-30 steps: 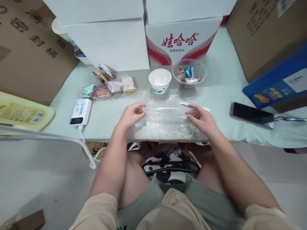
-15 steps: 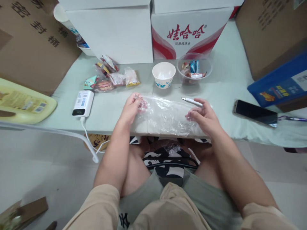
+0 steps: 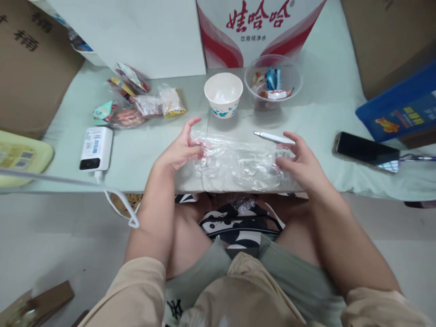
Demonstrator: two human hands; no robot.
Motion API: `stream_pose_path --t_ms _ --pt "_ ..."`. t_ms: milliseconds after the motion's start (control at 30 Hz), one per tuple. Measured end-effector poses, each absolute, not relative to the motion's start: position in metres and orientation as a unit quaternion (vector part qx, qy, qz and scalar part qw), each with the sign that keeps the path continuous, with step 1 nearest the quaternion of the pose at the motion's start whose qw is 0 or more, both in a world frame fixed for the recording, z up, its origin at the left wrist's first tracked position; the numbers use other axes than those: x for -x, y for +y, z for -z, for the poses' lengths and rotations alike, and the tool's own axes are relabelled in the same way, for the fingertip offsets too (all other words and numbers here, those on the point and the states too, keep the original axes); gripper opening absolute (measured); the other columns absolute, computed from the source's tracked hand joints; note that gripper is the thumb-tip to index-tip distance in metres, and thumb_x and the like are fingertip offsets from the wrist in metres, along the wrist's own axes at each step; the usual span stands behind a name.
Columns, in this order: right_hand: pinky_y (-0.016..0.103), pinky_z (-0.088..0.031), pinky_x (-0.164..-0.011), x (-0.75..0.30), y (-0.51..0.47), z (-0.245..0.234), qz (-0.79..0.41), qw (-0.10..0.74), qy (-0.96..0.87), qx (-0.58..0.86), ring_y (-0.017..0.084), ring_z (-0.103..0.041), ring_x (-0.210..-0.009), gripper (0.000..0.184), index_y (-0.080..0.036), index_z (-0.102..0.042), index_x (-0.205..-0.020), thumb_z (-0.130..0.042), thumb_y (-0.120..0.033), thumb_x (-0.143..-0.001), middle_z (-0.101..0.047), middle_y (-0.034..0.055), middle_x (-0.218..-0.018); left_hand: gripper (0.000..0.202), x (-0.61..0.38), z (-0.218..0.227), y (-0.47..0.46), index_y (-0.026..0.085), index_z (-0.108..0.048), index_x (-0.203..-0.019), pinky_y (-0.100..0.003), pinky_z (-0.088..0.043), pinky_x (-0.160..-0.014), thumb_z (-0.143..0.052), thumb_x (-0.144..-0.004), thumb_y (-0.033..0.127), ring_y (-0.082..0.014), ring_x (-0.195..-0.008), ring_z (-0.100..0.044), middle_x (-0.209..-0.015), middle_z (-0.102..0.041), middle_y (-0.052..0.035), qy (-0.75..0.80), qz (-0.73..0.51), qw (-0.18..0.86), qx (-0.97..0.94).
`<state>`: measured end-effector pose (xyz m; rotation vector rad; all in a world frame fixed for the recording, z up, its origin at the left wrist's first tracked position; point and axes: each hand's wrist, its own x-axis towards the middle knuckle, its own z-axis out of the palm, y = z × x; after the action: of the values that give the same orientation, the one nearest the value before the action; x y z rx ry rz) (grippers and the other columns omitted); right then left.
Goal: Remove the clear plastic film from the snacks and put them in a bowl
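Observation:
A crumpled clear plastic bag [image 3: 238, 163] lies spread along the table's front edge between my hands. My left hand [image 3: 180, 147] holds its left end, the index finger lifted away and the other fingertips partly behind the film. At the right end, my right hand [image 3: 301, 159] grips the bag with thumb and fingers; its index finger is raised near a white pen-like tool [image 3: 274, 137] lying just behind the bag. Beyond the bag stands a white paper bowl [image 3: 224, 97] with a blue leaf pattern. Beside it, a clear plastic bowl [image 3: 296, 84] contains several wrapped snacks [image 3: 272, 79].
Several packaged snacks [image 3: 127, 116] lie at the back left, near a white power bank [image 3: 96, 147] with a cable. A phone [image 3: 368, 152] and a blue box [image 3: 398, 106] are at the right. Large cartons [image 3: 143, 41] line the back. A yellow bottle [image 3: 25, 156] lies far left.
My left index finger has lifted and spread from the bag. The bag is more bunched up at the right. The view has shifted, with the back boxes higher in the picture.

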<state>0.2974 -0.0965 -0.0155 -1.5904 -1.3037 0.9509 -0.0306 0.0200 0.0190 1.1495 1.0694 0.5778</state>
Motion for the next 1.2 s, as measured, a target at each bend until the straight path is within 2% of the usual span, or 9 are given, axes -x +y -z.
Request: stream_pose_path --t_ms 133,233,333,467,667,833,1000,1100,1200 --pt "0.055 -0.052 -0.101 -0.298 -0.102 -0.006 -0.195 0.427 -0.610 0.638 0.033 -0.061 -0.120 0.035 -0.030 -0.069 -0.115 -0.071 -0.042 -0.083 -0.061 0.0110 -0.128 0.105 0.038 -0.016 0.016 0.030 -0.032 -0.154 -0.021 -0.049 -0.050 -0.077 -0.061 0.011 -0.0157 -0.066 -0.072 -0.117 -0.071 -0.0119 0.450 -0.289 0.666 -0.519" --pt "0.055 -0.045 -0.110 -0.281 -0.087 -0.014 -0.270 0.436 -0.655 0.555 0.031 -0.058 -0.127 0.045 -0.032 -0.062 -0.127 -0.068 -0.049 -0.085 -0.063 0.0098 -0.131 0.102 0.036 -0.018 0.010 0.030 -0.038 -0.151 -0.022 -0.050 -0.049 -0.081 -0.060 0.015 -0.0198 -0.071 -0.074 -0.118 -0.071 -0.0117 0.427 -0.284 0.672 -0.534" --pt "0.050 -0.050 -0.102 -0.256 -0.067 -0.014 -0.451 0.325 -0.696 0.455 0.030 -0.064 -0.118 0.064 -0.028 -0.057 -0.130 -0.076 -0.053 -0.075 -0.068 0.0103 -0.124 0.108 0.030 -0.020 0.006 0.032 -0.033 -0.153 -0.023 -0.051 -0.050 -0.084 -0.058 0.020 -0.0214 -0.071 -0.074 -0.112 -0.073 -0.0090 0.387 -0.247 0.698 -0.549" --pt "0.036 -0.054 -0.074 -0.233 -0.056 -0.012 -0.554 0.239 -0.672 0.429 0.020 -0.067 -0.076 0.028 -0.020 -0.065 -0.092 -0.070 -0.045 -0.079 -0.071 0.0045 -0.083 0.103 0.028 -0.017 0.010 0.035 -0.026 -0.155 -0.030 -0.057 -0.062 -0.082 -0.068 0.036 -0.0267 -0.085 -0.075 -0.113 -0.072 -0.0093 0.375 -0.236 0.719 -0.536" --pt "0.030 -0.052 -0.063 -0.229 -0.064 -0.004 -0.566 0.398 -0.505 0.516 0.013 -0.062 -0.061 0.029 -0.022 -0.057 -0.076 -0.072 -0.046 -0.075 -0.068 0.0012 -0.074 0.087 0.021 -0.013 0.006 0.037 -0.018 -0.154 -0.046 -0.058 -0.078 -0.054 -0.084 0.073 -0.0320 -0.099 -0.073 -0.118 -0.068 -0.0133 0.448 -0.360 0.719 -0.391" --pt "0.031 -0.054 -0.065 -0.230 -0.063 0.003 -0.519 0.473 -0.452 0.551 0.015 -0.064 -0.064 0.032 -0.023 -0.057 -0.076 -0.074 -0.050 -0.074 -0.069 0.0008 -0.073 0.114 -0.009 -0.009 -0.021 0.045 -0.012 -0.155 -0.042 -0.058 -0.084 -0.085 -0.068 0.055 -0.0267 -0.099 -0.073 -0.113 -0.068 -0.0084 0.448 -0.332 0.719 -0.414" --pt "0.034 -0.057 -0.075 -0.233 -0.064 0.005 -0.486 0.495 -0.459 0.556 0.017 -0.068 -0.073 0.034 -0.024 -0.055 -0.080 -0.073 -0.052 -0.078 -0.069 0.0008 -0.075 0.125 -0.027 -0.010 -0.032 0.038 -0.009 -0.158 -0.041 -0.059 -0.082 -0.092 -0.064 0.036 -0.0298 -0.096 -0.074 -0.102 -0.071 -0.0053 0.467 -0.348 0.677 -0.451" --pt "0.037 -0.058 -0.077 -0.233 -0.069 0.004 -0.490 0.499 -0.447 0.558 0.019 -0.070 -0.074 0.040 -0.027 -0.056 -0.102 -0.073 -0.054 -0.078 -0.071 0.0000 -0.078 0.119 -0.025 -0.016 -0.034 0.036 -0.010 -0.158 -0.036 -0.059 -0.079 -0.088 -0.069 0.030 -0.0279 -0.094 -0.074 -0.098 -0.072 -0.0042 0.478 -0.381 0.638 -0.468" --pt "0.043 -0.059 -0.083 -0.234 -0.076 -0.002 -0.487 0.508 -0.448 0.551 0.022 -0.073 -0.080 0.061 -0.032 -0.046 -0.132 -0.072 -0.053 -0.080 -0.073 0.0007 -0.086 0.103 -0.017 -0.023 -0.038 0.035 -0.021 -0.156 -0.032 -0.058 -0.077 -0.083 -0.073 0.030 -0.0242 -0.092 -0.074 -0.101 -0.072 -0.0049 0.485 -0.400 0.606 -0.487"
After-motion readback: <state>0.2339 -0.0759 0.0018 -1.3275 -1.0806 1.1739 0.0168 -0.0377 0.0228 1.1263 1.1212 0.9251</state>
